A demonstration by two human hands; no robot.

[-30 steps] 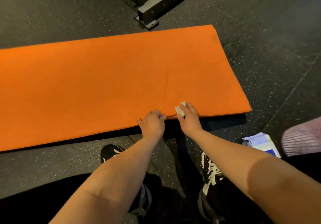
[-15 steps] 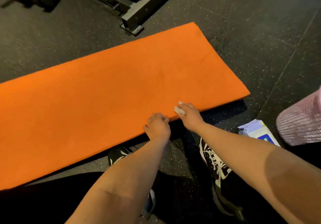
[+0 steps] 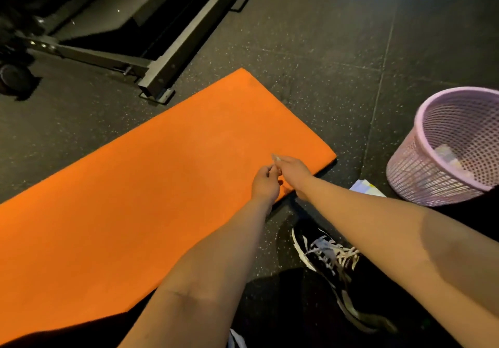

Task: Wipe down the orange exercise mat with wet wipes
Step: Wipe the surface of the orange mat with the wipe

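- Head view: your two hands meet over the near right corner region of the orange exercise mat [image 3: 151, 193], which lies flat on the dark speckled floor [image 3: 310, 37].
- The mat's long axis runs from lower left, near your left arm, up to the right corner by the pink basket [image 3: 421, 175]. Almost all of its surface lies to the left of and beyond your hands, so any wiping stroke, as I judge it, has to travel left along that axis.
- Your right hand [image 3: 293, 170] sits slightly farther out over the mat, fingers drawn together around a small pale scrap at the fingertips, probably the wet wipe [image 3: 276, 157]; it is blurred and mostly hidden.
- Your left hand [image 3: 264, 184] is curled loosely just beside the right, over the near edge. You cannot tell from here whether it also pinches the wipe or holds nothing.
- The left hand is nearer the untouched length of the mat.
- The mat looks matte, slightly napped and foam-like, with a squared corner and a thin edge casting a shadow.
- The basket is rigid plastic mesh, tilted, with pale wads inside. A white packet [image 3: 366, 187] lies between it and your right forearm, likely the wipe pack.
- A steel equipment frame [image 3: 172, 69] stands beyond the mat's far edge.
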